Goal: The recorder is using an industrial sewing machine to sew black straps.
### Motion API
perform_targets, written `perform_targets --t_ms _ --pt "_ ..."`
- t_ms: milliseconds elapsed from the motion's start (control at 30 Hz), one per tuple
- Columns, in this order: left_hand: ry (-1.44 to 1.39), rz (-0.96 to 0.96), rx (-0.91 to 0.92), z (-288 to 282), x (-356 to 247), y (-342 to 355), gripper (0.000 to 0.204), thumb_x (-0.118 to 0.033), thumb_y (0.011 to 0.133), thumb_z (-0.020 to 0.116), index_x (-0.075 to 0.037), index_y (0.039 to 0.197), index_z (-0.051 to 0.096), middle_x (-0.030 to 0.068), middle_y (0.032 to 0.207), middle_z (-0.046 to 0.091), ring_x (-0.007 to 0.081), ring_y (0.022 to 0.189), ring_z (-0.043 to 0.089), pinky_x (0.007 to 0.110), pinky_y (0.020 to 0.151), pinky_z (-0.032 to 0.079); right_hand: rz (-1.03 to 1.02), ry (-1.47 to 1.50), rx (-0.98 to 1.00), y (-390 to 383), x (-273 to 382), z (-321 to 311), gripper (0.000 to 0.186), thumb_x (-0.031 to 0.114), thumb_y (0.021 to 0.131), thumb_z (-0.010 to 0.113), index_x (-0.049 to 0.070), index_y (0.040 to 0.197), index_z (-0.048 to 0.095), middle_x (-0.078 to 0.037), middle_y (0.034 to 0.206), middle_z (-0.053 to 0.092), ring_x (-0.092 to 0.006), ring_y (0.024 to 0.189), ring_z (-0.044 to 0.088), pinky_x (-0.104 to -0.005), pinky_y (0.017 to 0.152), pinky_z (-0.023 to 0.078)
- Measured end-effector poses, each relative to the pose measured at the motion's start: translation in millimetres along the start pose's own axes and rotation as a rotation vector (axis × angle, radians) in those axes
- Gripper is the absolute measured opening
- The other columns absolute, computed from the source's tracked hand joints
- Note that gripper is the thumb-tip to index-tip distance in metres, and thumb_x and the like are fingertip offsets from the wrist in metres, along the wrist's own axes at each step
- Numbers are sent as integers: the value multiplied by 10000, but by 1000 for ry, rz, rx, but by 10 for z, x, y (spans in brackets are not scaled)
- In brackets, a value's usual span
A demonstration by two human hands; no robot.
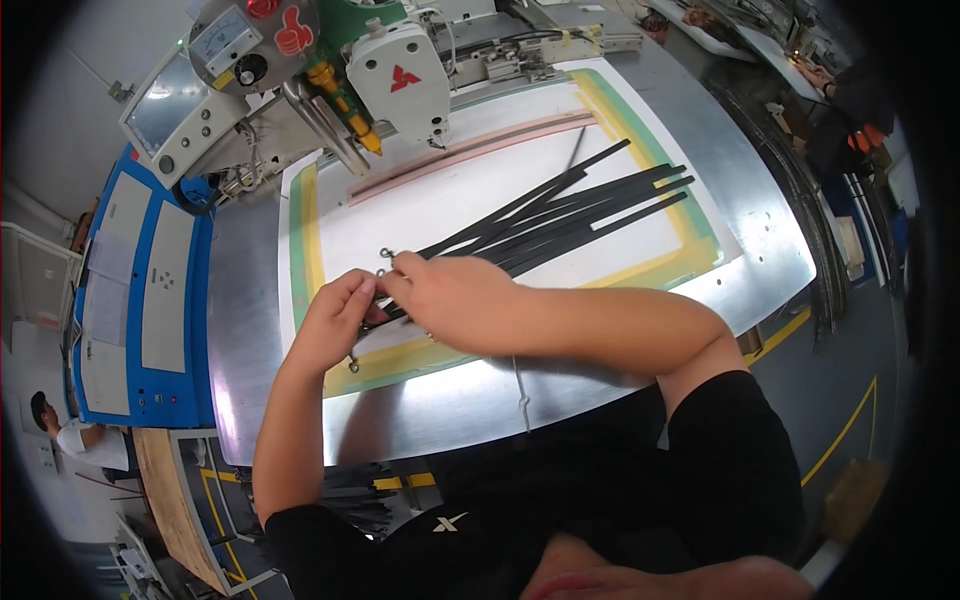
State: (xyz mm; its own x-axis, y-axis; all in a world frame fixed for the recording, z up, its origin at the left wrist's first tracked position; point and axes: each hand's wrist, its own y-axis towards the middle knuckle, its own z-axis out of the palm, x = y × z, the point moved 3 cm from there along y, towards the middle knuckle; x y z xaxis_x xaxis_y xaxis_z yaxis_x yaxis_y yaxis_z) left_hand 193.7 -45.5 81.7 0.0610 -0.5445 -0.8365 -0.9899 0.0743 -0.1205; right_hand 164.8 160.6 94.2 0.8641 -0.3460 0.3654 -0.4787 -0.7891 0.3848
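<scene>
Several long black straps [560, 215] lie fanned out on the white sheet [450, 185], their far ends toward the right. Small metal eye-shaped fittings [386, 253] show around my fingers at the near left ends. My left hand [338, 312] is closed, thumb and fingers pinching a strap end. My right hand [462, 298] meets it from the right, fingers bent down over the strap ends. The fingertips of both hands touch or nearly touch, and exactly what lies between them is partly hidden. Another fitting [353, 365] sticks out below my left hand.
Yellow and green tape [655, 270] borders the sheet on the metal table [775, 235]. A pink-edged slot [470, 155] runs across behind the straps. The sewing machine head [398, 80] and a yellow cylinder [345, 108] overhang the back. A blue cabinet [150, 290] stands left.
</scene>
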Motion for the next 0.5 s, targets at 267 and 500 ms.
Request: perform_targets --t_ms 267,500 --pt "-307 -55 178 240 -205 321 206 -150 1076 499 -61 1207 632 -10 957 597 85 744 517 267 702 445 88 -264 204 10 -594 -276 137 107 895 625 103 993 721 -103 928 718 -311 903 715 -430 792 572" --pt "316 267 -22 588 -456 770 193 -190 990 705 -6 1021 654 108 727 641 195 665 604 362 632 486 57 -427 198 -65 -1012 -524 113 132 873 631 145 947 716 -32 878 689 -251 927 673 -392 786 568"
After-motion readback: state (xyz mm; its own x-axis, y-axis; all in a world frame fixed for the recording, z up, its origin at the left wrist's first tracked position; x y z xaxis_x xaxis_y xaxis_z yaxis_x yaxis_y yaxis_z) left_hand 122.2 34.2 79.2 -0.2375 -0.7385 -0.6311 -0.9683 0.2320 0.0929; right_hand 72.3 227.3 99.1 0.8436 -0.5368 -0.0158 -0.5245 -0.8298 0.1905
